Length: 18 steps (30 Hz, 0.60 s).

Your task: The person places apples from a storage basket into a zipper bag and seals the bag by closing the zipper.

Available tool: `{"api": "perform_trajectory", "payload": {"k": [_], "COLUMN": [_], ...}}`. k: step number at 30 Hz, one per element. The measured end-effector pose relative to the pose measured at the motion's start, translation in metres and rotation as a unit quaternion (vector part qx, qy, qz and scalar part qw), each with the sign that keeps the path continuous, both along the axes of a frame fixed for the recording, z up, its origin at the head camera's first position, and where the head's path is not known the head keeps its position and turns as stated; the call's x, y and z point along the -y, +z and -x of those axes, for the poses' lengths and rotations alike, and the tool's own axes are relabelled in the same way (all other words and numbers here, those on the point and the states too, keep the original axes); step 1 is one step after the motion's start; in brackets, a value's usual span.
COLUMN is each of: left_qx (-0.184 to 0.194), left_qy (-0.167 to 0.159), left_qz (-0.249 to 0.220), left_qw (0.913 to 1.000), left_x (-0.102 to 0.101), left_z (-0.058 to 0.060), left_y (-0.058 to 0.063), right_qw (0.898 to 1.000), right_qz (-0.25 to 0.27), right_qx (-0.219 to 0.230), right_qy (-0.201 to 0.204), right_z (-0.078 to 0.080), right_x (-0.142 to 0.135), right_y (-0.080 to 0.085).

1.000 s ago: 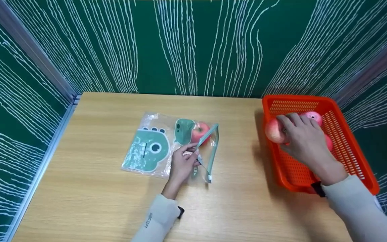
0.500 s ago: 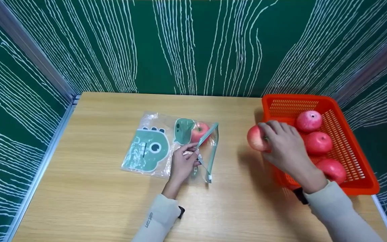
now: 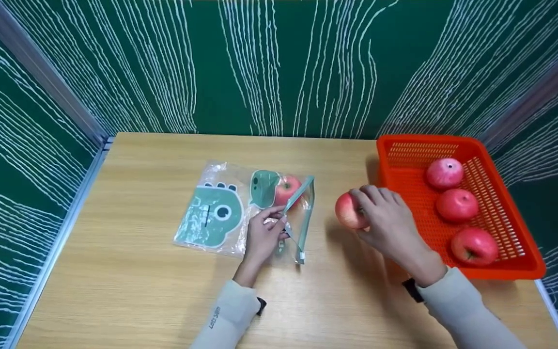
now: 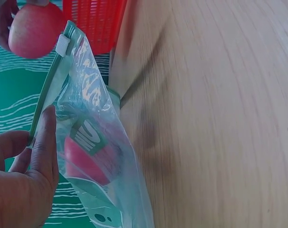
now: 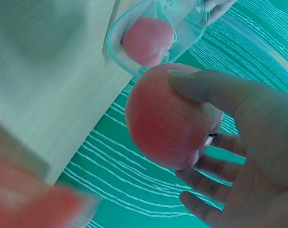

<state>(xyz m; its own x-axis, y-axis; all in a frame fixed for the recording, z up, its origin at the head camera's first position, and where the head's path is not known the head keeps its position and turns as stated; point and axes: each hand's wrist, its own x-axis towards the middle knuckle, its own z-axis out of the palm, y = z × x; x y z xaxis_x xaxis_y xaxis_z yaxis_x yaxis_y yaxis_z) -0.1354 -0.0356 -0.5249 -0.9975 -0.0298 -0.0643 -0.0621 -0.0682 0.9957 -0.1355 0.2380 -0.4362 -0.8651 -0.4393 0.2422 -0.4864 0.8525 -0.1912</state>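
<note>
My left hand (image 3: 263,235) pinches the green-edged opening of a clear zip bag (image 3: 211,218) printed with a green dinosaur. The bag lies on the table with its mouth parted toward the right, and one red apple (image 4: 89,161) shows inside it through the plastic. In my right hand (image 3: 388,223) is another apple (image 5: 170,116), gripped between thumb and fingers with its stem toward the palm. That apple is held above the table, between the basket and the bag's mouth. A white slider (image 4: 62,45) sits at one end of the zip strip.
An orange-red plastic basket (image 3: 405,182) stands at the right of the wooden table (image 3: 129,291). Three fruits lie along its right side: a pinkish one (image 3: 444,173) at the back, a red one (image 3: 457,205) in the middle and an apple (image 3: 474,247) at the front. Green patterned panels enclose the table.
My right hand has lifted the apple out of the basket and carried it left toward the bag. The left hand keeps its hold on the bag's edge, in the same place.
</note>
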Motion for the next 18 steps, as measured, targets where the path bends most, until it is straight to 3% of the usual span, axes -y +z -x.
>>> {"api": "perform_trajectory", "payload": {"k": [18], "left_qx": [0.001], "left_qy": [-0.002], "left_qz": [-0.009], "left_qw": [1.0], "left_x": [0.0], "left_z": [-0.001], "left_y": [0.0], "right_qw": [0.999], "right_qz": [0.011], "right_qx": [0.036], "right_qy": [-0.015], "right_z": [-0.001], "right_x": [0.039], "right_y": [-0.036]}}
